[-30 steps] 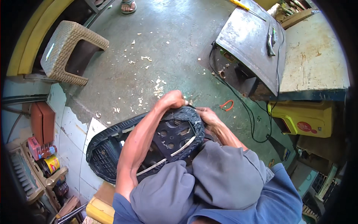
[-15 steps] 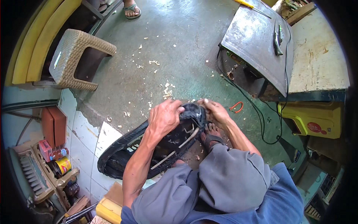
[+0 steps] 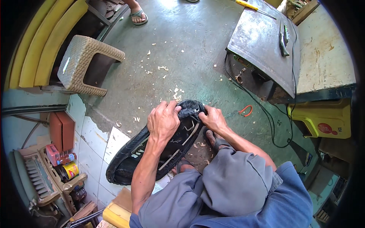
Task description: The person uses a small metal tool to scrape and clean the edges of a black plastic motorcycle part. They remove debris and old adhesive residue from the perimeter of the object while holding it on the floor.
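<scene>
Black seat point(image 3: 175, 138) slanting underside-up over tiled floor point(image 3: 93, 133) near its broken edge; left hand point(image 3: 164, 121) clasping seat's far end, right hand point(image 3: 214, 118) pinching cover point(image 3: 189, 109) alongside. Pulling evenly, smoothing folds: probably working best.

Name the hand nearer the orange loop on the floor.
Right. The right hand, on the seat, is left of the loop; the left hand, also on it, is farther left.
</scene>
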Available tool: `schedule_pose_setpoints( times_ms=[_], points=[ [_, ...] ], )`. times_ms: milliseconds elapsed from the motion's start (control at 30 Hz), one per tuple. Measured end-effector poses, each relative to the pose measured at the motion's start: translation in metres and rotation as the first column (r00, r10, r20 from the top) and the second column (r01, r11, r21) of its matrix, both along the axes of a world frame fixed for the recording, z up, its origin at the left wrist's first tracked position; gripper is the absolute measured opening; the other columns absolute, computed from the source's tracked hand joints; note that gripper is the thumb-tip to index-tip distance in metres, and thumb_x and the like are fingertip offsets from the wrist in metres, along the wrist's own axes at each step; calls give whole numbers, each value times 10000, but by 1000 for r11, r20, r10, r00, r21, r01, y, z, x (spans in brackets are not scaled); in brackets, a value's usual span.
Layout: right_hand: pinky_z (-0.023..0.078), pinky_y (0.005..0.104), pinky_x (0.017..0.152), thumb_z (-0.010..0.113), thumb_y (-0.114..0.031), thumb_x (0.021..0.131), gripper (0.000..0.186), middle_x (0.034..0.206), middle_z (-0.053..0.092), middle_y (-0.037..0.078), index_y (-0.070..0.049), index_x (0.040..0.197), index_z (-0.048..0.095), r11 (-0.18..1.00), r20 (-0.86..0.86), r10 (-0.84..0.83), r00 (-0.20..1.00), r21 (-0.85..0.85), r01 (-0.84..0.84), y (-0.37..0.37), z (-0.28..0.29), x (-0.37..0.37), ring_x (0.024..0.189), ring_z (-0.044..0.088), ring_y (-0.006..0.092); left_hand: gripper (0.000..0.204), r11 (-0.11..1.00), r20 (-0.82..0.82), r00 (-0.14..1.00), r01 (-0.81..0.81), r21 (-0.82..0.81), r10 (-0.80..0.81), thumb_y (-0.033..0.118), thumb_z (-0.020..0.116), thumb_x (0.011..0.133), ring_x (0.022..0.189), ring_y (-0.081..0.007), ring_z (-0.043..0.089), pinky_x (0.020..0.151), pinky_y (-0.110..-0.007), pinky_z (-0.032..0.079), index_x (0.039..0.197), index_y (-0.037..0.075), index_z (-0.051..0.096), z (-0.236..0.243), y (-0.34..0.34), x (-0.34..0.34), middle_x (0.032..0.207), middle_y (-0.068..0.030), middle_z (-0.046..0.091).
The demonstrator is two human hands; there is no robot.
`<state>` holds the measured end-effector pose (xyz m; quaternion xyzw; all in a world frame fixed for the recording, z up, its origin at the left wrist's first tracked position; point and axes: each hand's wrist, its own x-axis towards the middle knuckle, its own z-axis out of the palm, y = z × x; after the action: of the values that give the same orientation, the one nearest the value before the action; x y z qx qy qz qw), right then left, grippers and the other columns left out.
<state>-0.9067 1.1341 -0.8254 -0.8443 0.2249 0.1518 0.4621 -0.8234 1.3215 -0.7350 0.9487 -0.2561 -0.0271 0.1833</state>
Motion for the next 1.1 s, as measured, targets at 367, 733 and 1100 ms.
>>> schedule_pose_setpoints(
  times_ms=[367, 733, 1100],
  points=[
    [535, 361, 830, 624, -236, 963, 312, 1055, 723, 36, -72, 1219, 691, 688, -180, -49, 982, 707, 164, 3, -54, -5, 943, 647, 211, 155, 997, 105, 994, 44, -56, -38, 142, 708, 855, 747, -326, 679, 671, -411, 527, 991, 75, 738, 21, 12, 1, 874, -88, 693],
    [516, 326, 874, 569, -315, 1006, 419, 1234, 648, 63, -47, 1328, 589, 778, 560, 314, 767, 312, -546, 116, -11, 68, 1072, 605, 170, 107, 989, 403, 913, -3, -150, 64, 96, 722, 841, 628, -306, 651, 544, -398, 490, 938, 72, 683, 119, 32, 6, 798, -80, 620],
    [488, 385, 992, 496, -428, 1035, 618, 1378, 543, 116, -33, 1493, 369, 340, 469, 34, 882, 825, -452, 67, 67, 113, 1224, 547, 236, 168, 907, 620, 664, -270, -322, 418, 151, 690, 914, 762, -256, 677, 712, -347, 507, 991, 8, 733, 242, 85, 62, 848, -147, 698]
  ],
)
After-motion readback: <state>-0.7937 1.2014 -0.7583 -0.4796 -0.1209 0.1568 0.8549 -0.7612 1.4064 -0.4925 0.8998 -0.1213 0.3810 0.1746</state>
